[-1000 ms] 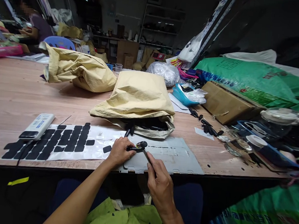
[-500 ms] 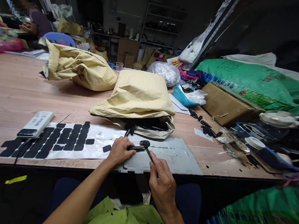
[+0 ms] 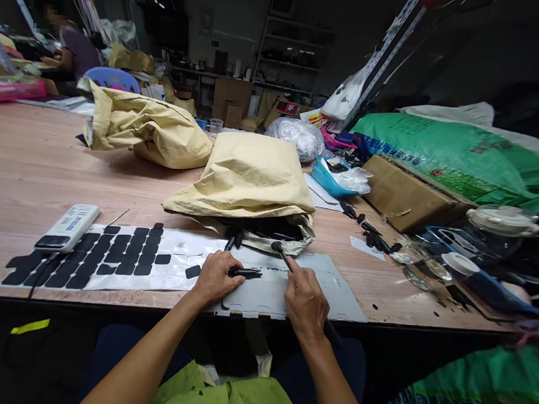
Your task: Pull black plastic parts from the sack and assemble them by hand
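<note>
The left hand (image 3: 215, 276) has its grip closed on a slim black part (image 3: 246, 273), pressing it flat on the grey sheet (image 3: 332, 289) at the near edge of the surface (image 3: 27, 166). The right hand (image 3: 306, 300) pinches the thin shaft of a small hammer (image 3: 277, 248) between thumb and forefinger, with the round black head raised just in front of the open mouth of the yellow paper bag (image 3: 248, 176). Half a second ago that head sat right at the tip of the black part; it is now up and to the right, clear of it, and the right hand has shifted right with it, while the left hand has hardly moved. To the left of the left hand lies a white backing sheet (image 3: 183, 245) carrying rows of black pads (image 3: 122, 254), and on its far left corner rests a white remote (image 3: 67, 228) with blue writing too small to read. The green sack (image 3: 444, 146) at the right bears dark print that cannot be made out.
</note>
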Demonstrator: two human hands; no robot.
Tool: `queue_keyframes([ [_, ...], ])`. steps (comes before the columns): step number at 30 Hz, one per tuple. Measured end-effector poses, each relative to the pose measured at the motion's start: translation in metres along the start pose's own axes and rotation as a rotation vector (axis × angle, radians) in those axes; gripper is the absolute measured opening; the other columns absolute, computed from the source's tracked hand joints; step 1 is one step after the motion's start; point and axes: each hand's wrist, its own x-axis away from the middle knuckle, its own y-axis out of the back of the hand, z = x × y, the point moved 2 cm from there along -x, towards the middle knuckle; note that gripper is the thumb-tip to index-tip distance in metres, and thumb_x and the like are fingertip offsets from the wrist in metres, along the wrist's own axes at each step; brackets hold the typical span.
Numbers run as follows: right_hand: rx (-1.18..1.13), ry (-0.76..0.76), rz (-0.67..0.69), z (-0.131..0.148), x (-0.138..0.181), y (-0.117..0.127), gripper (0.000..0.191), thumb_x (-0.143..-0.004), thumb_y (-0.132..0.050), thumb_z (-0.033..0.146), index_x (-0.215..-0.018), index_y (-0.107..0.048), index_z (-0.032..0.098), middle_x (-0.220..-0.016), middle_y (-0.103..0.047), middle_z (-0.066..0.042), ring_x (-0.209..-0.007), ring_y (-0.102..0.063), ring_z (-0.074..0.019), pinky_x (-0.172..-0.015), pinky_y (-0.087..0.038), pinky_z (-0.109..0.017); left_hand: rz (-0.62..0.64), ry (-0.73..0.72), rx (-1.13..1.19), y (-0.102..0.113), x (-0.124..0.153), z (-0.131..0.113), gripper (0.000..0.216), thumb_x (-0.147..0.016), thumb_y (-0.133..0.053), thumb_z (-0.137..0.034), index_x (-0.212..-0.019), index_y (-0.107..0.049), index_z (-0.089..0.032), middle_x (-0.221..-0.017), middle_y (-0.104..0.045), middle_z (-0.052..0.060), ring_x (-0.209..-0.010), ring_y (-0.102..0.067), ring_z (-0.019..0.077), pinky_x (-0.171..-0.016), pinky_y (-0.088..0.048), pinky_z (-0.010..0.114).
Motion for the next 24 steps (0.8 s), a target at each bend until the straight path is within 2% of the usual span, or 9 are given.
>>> queue_keyframes([
  [4, 0.085, 0.015, -0.014, -0.010, -0.005, -0.015, 0.041, -0.091, -0.043, 0.014, -0.122, -0.068, 0.025, -0.089, -0.062, -0.004, -0.077, -0.050, -0.0156, -0.070, -0.035, -0.028, 0.021, -0.006, -0.005, 0.002, -0.002, 0.000, 0.014, -0.076, -0.075, -0.028, -0.089, -0.076, -0.024, -0.086, -0.067, 0.003, -0.089, -0.057, 0.0221, -0.082, -0.041, 0.036],
  [8, 0.109, 0.010, 0.008, -0.009, -0.002, -0.017, 0.041, -0.092, -0.043, 0.014, -0.123, -0.067, 0.025, -0.090, -0.062, -0.005, -0.079, -0.049, -0.0169, -0.072, -0.034, -0.030, 0.086, -0.062, 0.075, 0.011, 0.006, -0.010, 0.014, -0.074, -0.079, -0.031, -0.087, -0.078, -0.024, -0.089, -0.066, 0.003, -0.090, -0.057, 0.0214, -0.085, -0.043, 0.036],
  [10, 0.106, 0.005, 0.019, -0.009, -0.002, -0.016, 0.041, -0.091, -0.044, 0.014, -0.124, -0.066, 0.025, -0.091, -0.062, -0.005, -0.079, -0.049, -0.0171, -0.071, -0.034, -0.030, 0.168, -0.153, 0.171, 0.013, 0.019, -0.018, 0.015, -0.073, -0.081, -0.034, -0.086, -0.078, -0.027, -0.099, -0.066, 0.003, -0.097, -0.058, 0.0214, -0.090, -0.045, 0.036],
  [12, 0.102, -0.002, 0.024, -0.009, -0.002, -0.016, 0.041, -0.090, -0.045, 0.014, -0.125, -0.065, 0.026, -0.092, -0.061, -0.005, -0.080, -0.050, -0.0171, -0.071, -0.034, -0.030, 0.265, -0.253, 0.207, 0.011, 0.037, -0.023, 0.017, -0.070, -0.083, -0.037, -0.085, -0.079, -0.031, -0.118, -0.064, 0.003, -0.112, -0.056, 0.0248, -0.099, -0.044, 0.039],
  [15, 0.103, -0.004, 0.018, -0.010, -0.002, -0.017, 0.041, -0.090, -0.045, 0.015, -0.125, -0.065, 0.026, -0.094, -0.062, -0.005, -0.080, -0.050, -0.0170, -0.072, -0.034, -0.030, 0.331, -0.366, 0.061, 0.000, 0.064, -0.024, 0.018, -0.064, -0.085, -0.030, -0.082, -0.080, -0.030, -0.146, -0.050, 0.001, -0.136, -0.040, 0.0352, -0.114, -0.032, 0.052],
  [17, 0.103, -0.001, 0.013, -0.011, -0.002, -0.017, 0.040, -0.091, -0.045, 0.015, -0.124, -0.065, 0.025, -0.094, -0.063, -0.005, -0.080, -0.049, -0.0170, -0.072, -0.033, -0.031, 0.328, -0.414, -0.078, -0.009, 0.075, -0.020, 0.017, -0.064, -0.083, -0.025, -0.079, -0.078, -0.026, -0.158, -0.035, 0.001, -0.143, -0.030, 0.0392, -0.118, -0.022, 0.058],
  [20, 0.097, -0.004, 0.011, -0.011, -0.002, -0.018, 0.040, -0.091, -0.044, 0.015, -0.123, -0.065, 0.026, -0.094, -0.063, -0.004, -0.080, -0.049, -0.0169, -0.073, -0.033, -0.031, 0.321, -0.447, -0.201, -0.019, 0.084, -0.016, 0.012, -0.067, -0.080, -0.023, -0.077, -0.075, -0.021, -0.164, -0.020, 0.001, -0.147, -0.023, 0.0394, -0.120, -0.016, 0.059],
  [24, 0.102, -0.009, 0.006, -0.010, -0.002, -0.018, 0.039, -0.092, -0.045, 0.014, -0.123, -0.065, 0.026, -0.093, -0.063, -0.004, -0.079, -0.049, -0.0168, -0.072, -0.032, -0.030, 0.326, -0.452, -0.212, -0.022, 0.087, -0.017, 0.018, -0.065, -0.081, -0.023, -0.081, -0.074, -0.019, -0.165, -0.017, 0.003, -0.148, -0.021, 0.0402, -0.120, -0.015, 0.060],
])
